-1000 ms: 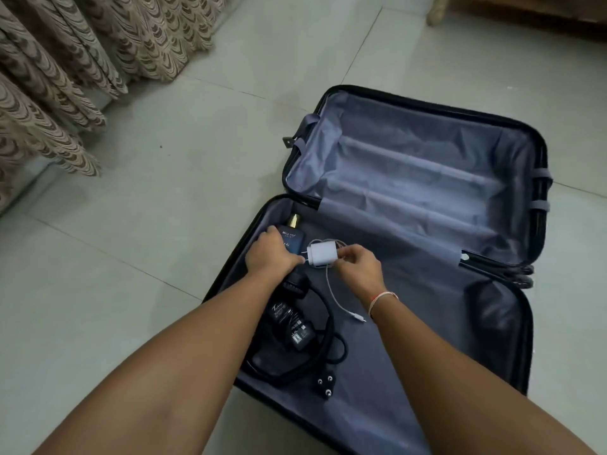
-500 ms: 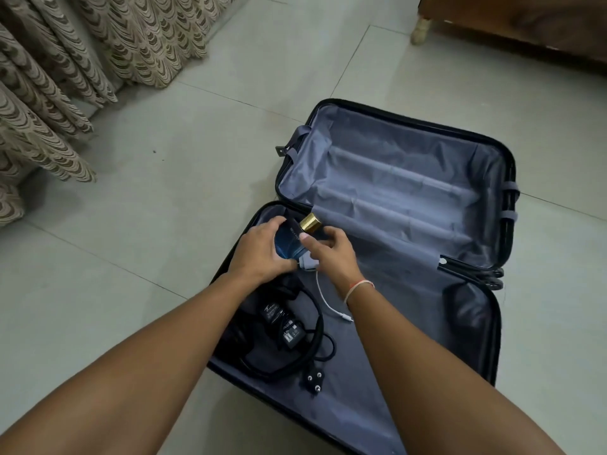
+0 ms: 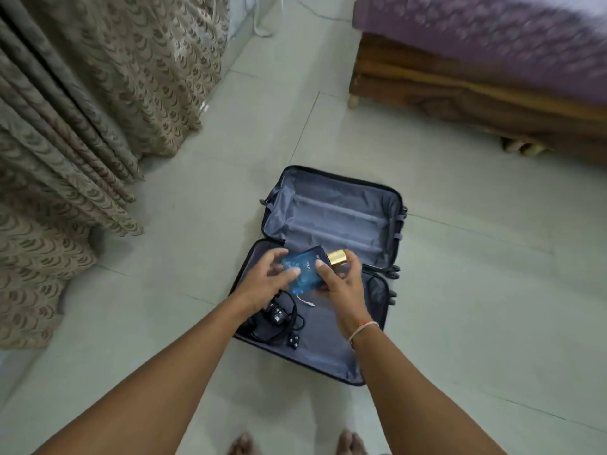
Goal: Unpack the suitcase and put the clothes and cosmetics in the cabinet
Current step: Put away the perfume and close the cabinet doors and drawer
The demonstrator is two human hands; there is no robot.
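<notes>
Bottle (image 3: pixel 303 270), blue, gold cap (lettering blurred), in right hand (image 3: pixel 341 285).

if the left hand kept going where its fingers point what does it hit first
The blue bottle, gripped by the right hand. The left hand aims its fingers at the bottle's side and seems to touch it, though depth is unclear.

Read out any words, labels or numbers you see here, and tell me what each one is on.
On the blue bottle: short white lettering, too blurred to read for sure.
On the black charger: pale label print, too small to read.
Nothing else shows any text.
</notes>
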